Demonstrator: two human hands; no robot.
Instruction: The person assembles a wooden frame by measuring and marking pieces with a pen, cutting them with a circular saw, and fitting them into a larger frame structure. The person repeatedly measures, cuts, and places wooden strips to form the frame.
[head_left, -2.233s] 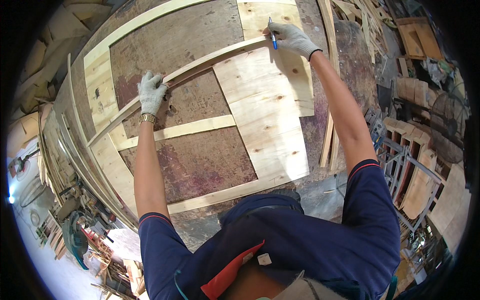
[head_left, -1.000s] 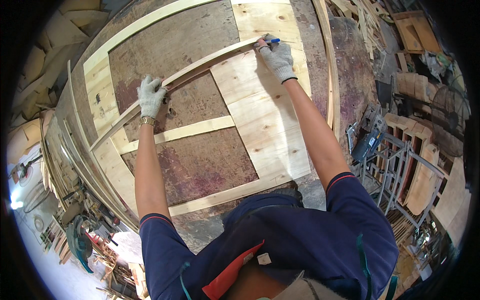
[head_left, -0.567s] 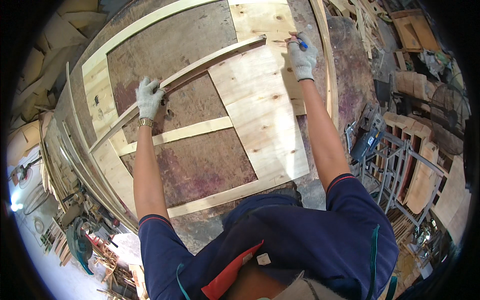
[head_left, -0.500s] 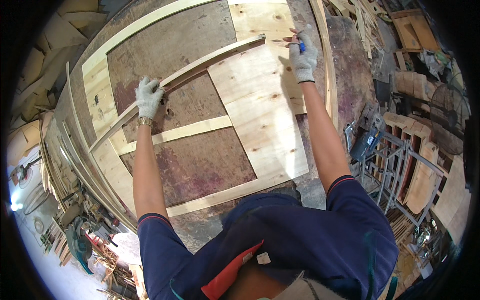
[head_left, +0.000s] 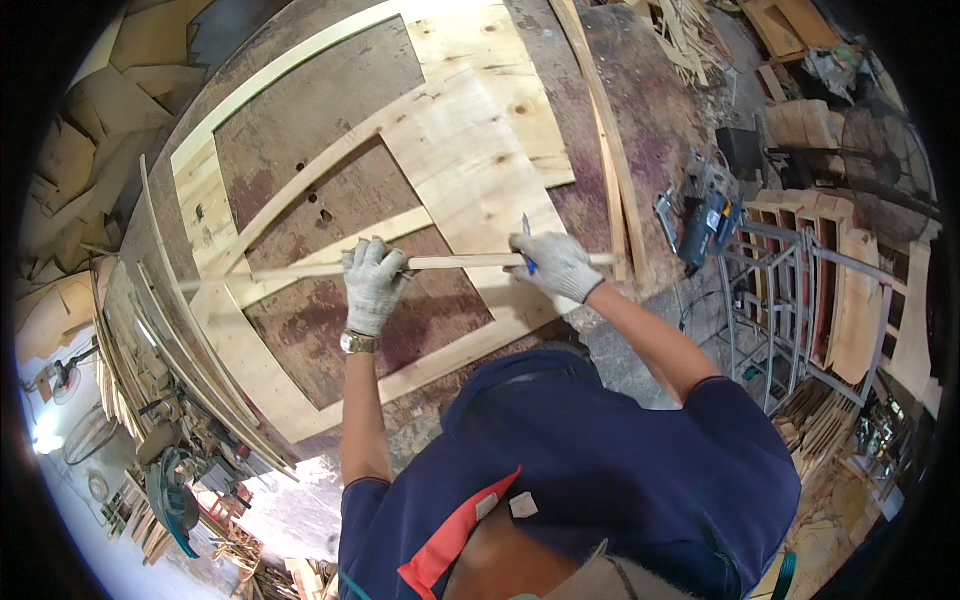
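A thin pale wooden strip (head_left: 455,263) lies almost level across the near part of a light wood frame (head_left: 215,215) on a brown-stained workbench (head_left: 640,120). My left hand (head_left: 372,285), in a white knit glove, is closed around the strip near its middle. My right hand (head_left: 555,265), also gloved, rests on the strip's right part and holds a blue pen (head_left: 526,238) upright. A wide plywood panel (head_left: 480,150) sits in the frame beyond both hands.
A long lath (head_left: 598,130) lies along the bench's right side. A blue and grey power tool (head_left: 702,225) rests at the bench's right edge beside a metal rack (head_left: 800,300). Bent wood strips (head_left: 150,330) line the left edge. Offcuts pile up around.
The strip lay diagonally across the frame, farther away; now it is level and closer to me. My right hand came down from the frame's far right corner to the strip's right part.
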